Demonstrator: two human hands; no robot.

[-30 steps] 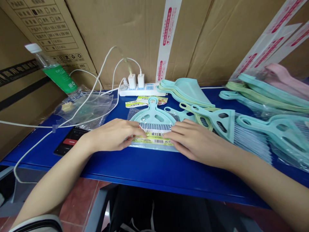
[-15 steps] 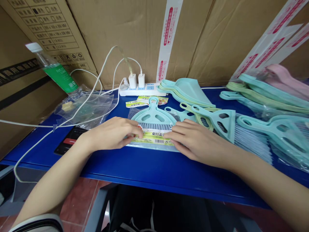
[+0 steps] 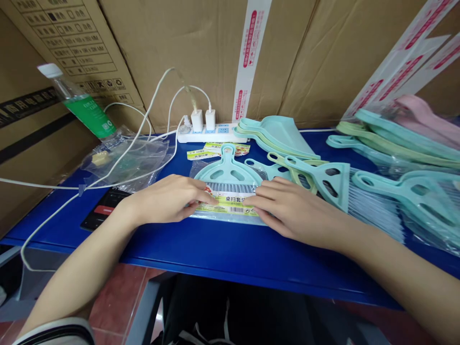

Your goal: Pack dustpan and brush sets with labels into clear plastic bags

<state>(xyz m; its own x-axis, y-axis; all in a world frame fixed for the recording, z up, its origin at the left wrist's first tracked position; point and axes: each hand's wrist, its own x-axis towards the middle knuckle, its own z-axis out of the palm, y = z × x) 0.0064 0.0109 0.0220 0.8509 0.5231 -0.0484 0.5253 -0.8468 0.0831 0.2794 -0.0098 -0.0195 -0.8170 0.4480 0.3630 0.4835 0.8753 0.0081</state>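
Observation:
A light-blue dustpan-and-brush set [image 3: 227, 165] lies in front of me in a clear plastic bag [image 3: 230, 219], its handle pointing away. Across its grey bristles [image 3: 233, 188] is a yellow-and-white paper label [image 3: 235, 198], printed side up. My left hand [image 3: 172, 197] rests at the label's left end, index finger stretched out onto it, with the other fingers bent and partly hidden. From the right, my right hand [image 3: 287, 206] lays its bent fingers on the label's other end, thumb apart near the bag's lower edge. Neither hand lifts the set.
More brush sets [image 3: 427, 191] are piled at right, some bagged. Dustpans [image 3: 276, 134] sit behind, near a power strip [image 3: 215, 133] and spare labels [image 3: 215, 151]. At left are a bottle [image 3: 86, 110], plastic bags [image 3: 125, 158], a phone [image 3: 104, 209] and white cables [image 3: 118, 185].
My left index finger has straightened and slid right over the label. The label now lies flatter, with more of its print showing. My right hand has hardly moved.

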